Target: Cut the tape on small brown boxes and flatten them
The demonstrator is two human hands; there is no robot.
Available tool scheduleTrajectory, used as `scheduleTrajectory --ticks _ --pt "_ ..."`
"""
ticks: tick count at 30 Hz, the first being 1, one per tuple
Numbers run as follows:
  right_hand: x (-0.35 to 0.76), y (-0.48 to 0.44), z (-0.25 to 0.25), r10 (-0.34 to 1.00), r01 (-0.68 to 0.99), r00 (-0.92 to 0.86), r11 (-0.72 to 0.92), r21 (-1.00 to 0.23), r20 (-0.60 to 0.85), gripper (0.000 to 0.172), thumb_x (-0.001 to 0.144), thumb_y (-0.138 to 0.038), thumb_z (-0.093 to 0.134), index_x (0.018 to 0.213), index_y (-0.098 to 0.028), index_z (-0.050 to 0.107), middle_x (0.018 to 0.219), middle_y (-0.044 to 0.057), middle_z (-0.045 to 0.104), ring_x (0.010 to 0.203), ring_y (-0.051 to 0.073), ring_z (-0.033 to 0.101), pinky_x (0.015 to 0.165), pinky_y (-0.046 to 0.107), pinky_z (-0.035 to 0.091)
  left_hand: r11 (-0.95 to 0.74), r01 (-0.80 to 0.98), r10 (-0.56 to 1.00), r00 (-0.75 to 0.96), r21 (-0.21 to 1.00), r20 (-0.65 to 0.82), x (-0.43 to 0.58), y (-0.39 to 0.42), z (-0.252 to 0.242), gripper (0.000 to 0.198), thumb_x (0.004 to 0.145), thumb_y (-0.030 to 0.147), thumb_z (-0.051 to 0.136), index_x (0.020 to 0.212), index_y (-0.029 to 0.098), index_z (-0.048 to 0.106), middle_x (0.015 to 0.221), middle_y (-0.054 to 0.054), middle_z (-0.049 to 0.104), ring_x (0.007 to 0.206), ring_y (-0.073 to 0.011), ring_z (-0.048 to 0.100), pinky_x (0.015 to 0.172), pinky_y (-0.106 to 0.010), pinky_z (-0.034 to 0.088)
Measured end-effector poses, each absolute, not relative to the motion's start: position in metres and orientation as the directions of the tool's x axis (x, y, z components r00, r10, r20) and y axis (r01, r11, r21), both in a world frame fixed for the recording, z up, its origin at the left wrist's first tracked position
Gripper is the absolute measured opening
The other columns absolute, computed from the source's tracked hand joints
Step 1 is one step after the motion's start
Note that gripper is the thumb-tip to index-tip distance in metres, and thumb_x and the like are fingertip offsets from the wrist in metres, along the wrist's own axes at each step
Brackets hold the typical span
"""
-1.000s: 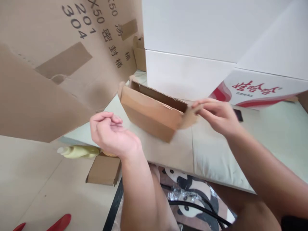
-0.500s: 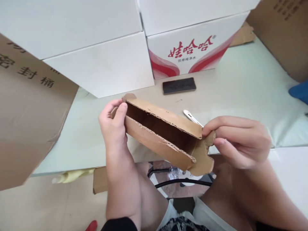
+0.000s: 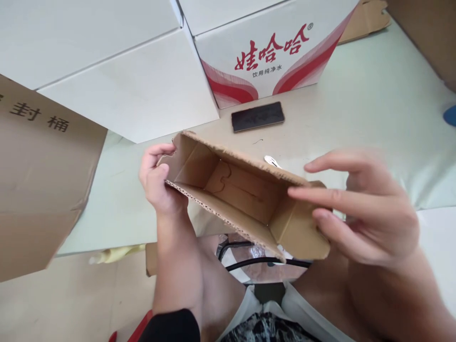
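Note:
A small brown corrugated cardboard box is held in mid-air over my lap, its open top facing me and its inside empty. My left hand grips the box's left end, fingers curled round the edge. My right hand is at the right end, index and middle fingers stretched over the top edge and the thumb under the end flap. A small white object lies on the floor just behind the box.
A black phone lies on the pale green mat beyond the box. White cartons, one with red print, stand behind. A large brown carton rises at left. A yellowish bottle lies lower left. A black cable crosses my lap.
My left hand took hold of the box's left end. The box went from flattened and narrow to spread open, its opening turned towards me. The view swung right and down.

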State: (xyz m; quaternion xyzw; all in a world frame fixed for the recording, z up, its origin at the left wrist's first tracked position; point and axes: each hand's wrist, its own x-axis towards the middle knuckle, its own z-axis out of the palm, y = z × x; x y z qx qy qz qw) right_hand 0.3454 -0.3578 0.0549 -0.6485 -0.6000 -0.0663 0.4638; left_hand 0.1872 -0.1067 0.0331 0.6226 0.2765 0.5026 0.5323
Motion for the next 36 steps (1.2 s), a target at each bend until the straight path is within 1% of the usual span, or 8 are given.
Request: scheduleTrajectory --ticks 4,7,12,18,22,25,30,36 --pt "0.345 -0.351 0.048 0.710 0.808 0.377 0.061 -0.586 0.594 0.044 0.096 -0.023 0.053 0.136 -0.038 0.066 0.126 0.010 0.064 0.113 0.032 0.064 0.093 0.053 0.055 -0.225 -0.330 0.867 0.362 0.917 0.343 0.182 -0.110 0.032 0.026 0.064 0.033 0.063 0.081 0.016 0.071 0.087 -0.009 0.070 0.088 -0.0234 0.064 0.081 -0.037 0.050" --pt "0.342 -0.346 0.044 0.713 0.768 0.432 0.031 -0.640 0.553 0.039 0.102 -0.033 0.050 0.136 -0.032 0.068 0.128 0.012 0.064 0.115 0.031 0.064 0.093 0.051 0.057 -0.144 -0.323 0.824 0.484 0.935 0.294 0.179 -0.112 0.034 0.029 0.068 0.038 0.064 0.084 0.018 0.076 0.090 -0.010 0.076 0.089 -0.0258 0.069 0.080 -0.038 0.053" --pt "0.338 -0.339 0.032 0.730 0.721 0.481 -0.015 -0.692 0.485 0.046 0.104 -0.053 0.043 0.138 -0.033 0.067 0.123 0.011 0.067 0.126 0.033 0.061 0.102 0.051 0.055 -0.102 -0.299 0.759 0.593 0.949 0.268 0.173 -0.112 0.034 0.031 0.073 0.046 0.065 0.086 0.023 0.080 0.093 -0.008 0.080 0.106 -0.0290 0.071 0.099 -0.042 0.054" --pt "0.336 -0.331 0.020 0.767 0.698 0.493 -0.066 -0.713 0.411 0.043 0.107 -0.038 0.036 0.139 -0.032 0.065 0.116 0.008 0.073 0.128 0.032 0.063 0.110 0.055 0.050 -0.124 -0.261 0.786 0.563 0.957 0.255 0.175 -0.111 0.027 0.040 0.079 0.060 0.065 0.083 0.022 0.077 0.093 -0.008 0.080 0.110 -0.0297 0.071 0.107 -0.046 0.051" --pt "0.335 -0.326 0.015 0.737 0.755 0.461 -0.033 -0.655 0.494 0.022 0.099 -0.025 0.054 0.111 -0.031 0.071 0.109 0.008 0.072 0.126 0.030 0.063 0.103 0.051 0.055 -0.157 -0.255 0.804 0.528 0.954 0.273 0.178 -0.111 0.021 0.050 0.086 0.070 0.065 0.083 0.021 0.075 0.090 -0.008 0.079 0.108 -0.0267 0.072 0.109 -0.044 0.050" --pt "0.332 -0.325 0.008 0.669 0.724 0.478 0.067 -0.687 0.569 0.011 0.096 -0.020 0.058 0.098 -0.031 0.059 0.102 0.006 0.071 0.130 0.030 0.062 0.102 0.054 0.055 -0.245 -0.194 0.815 0.489 0.950 0.310 0.180 -0.110 0.017 0.059 0.083 0.081 0.061 0.082 0.022 0.073 0.089 -0.007 0.079 0.108 -0.0265 0.073 0.108 -0.044 0.052" --pt "0.328 -0.322 -0.001 0.576 0.598 0.514 0.290 -0.747 0.635 0.042 0.093 -0.016 0.063 0.120 -0.040 0.042 0.127 0.002 0.068 0.121 0.026 0.068 0.102 0.056 0.057 -0.295 -0.150 0.818 0.471 0.944 0.330 0.181 -0.111 0.016 0.052 0.079 0.074 0.073 0.090 0.023 0.070 0.091 -0.006 0.077 0.102 -0.0236 0.074 0.101 -0.040 0.055" --pt "0.339 -0.323 0.004 0.692 0.612 0.353 0.337 -0.715 0.629 0.032 0.090 -0.019 0.058 0.118 -0.030 0.068 0.113 0.006 0.075 0.115 0.028 0.070 0.113 0.056 0.052 -0.336 -0.080 0.823 0.459 0.938 0.334 0.181 -0.107 0.014 0.058 0.071 0.063 0.086 0.112 0.028 0.066 0.114 -0.006 0.072 0.106 -0.0229 0.071 0.093 -0.036 0.057"
